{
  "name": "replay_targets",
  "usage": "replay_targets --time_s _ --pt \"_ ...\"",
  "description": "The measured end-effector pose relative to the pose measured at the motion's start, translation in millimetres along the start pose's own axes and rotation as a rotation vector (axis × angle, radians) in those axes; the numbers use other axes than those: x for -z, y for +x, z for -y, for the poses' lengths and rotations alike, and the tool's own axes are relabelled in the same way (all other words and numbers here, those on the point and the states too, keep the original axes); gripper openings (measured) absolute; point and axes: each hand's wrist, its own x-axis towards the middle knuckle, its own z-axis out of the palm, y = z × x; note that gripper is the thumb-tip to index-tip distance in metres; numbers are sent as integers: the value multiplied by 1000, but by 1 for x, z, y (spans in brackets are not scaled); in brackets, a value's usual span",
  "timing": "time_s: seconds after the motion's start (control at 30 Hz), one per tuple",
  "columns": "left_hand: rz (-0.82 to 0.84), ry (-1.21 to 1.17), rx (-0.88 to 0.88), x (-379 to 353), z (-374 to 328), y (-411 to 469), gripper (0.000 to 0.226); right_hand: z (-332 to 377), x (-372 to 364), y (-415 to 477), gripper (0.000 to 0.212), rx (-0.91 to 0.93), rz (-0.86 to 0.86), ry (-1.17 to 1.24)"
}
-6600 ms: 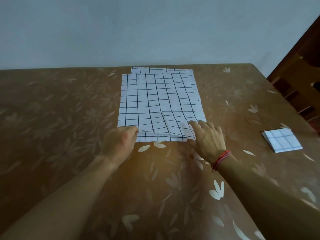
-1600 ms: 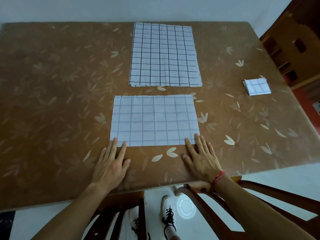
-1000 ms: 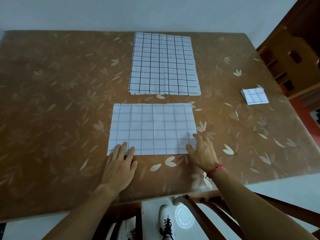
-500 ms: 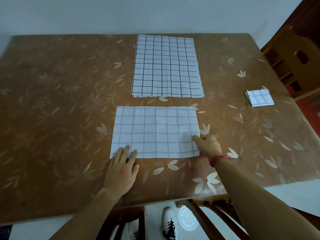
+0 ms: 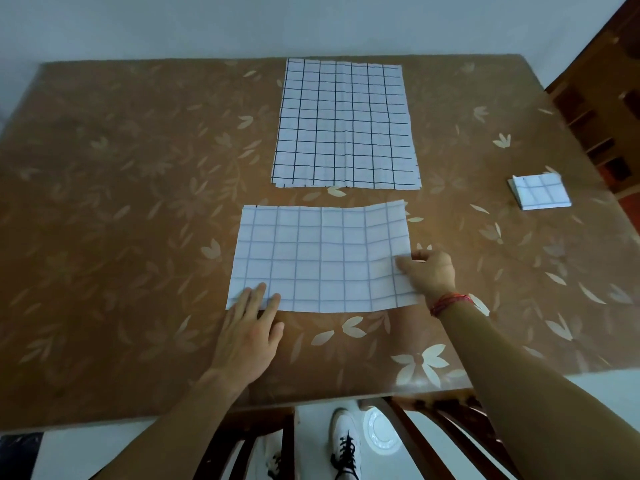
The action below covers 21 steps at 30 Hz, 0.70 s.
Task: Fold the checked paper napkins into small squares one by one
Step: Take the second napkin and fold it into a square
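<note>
Two hands share the work. Leftmost, the left hand (image 5: pixel 249 327) presses straight fingers on the near left corner of the half-folded napkin (image 5: pixel 322 258), which lies on the table (image 5: pixel 121 202) just in front of the stack of unfolded napkins (image 5: pixel 346 123); that anchor should stay firm. At the right edge, the right hand (image 5: pixel 429 271) pinches the paper between thumb and fingers, lifting it slightly. Bringing that edge squarely onto the left edge, then creasing flat, should fold it neatly. Far right sits the pile of finished squares (image 5: pixel 540 192).
</note>
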Motion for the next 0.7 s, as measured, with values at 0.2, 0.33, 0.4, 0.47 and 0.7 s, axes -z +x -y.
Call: replay_targets --time_s 0.2,0.33,0.4,0.47,0.7 --pt "-4 -1 -9 2 -13 5 60 -12 9 -15 5 -48 -86 112" --pt "16 -69 -72 3 -42 10 65 -21 7 -31 8 -92 -103 198" --pt "21 -115 -97 4 -59 13 66 -25 4 -37 5 -114 -87 244" --pt "27 -110 -139 7 -76 13 68 -26 2 -45 6 -149 -67 294" --pt "44 -50 -75 5 -109 17 63 -15 -2 -77 9 -227 91 539"
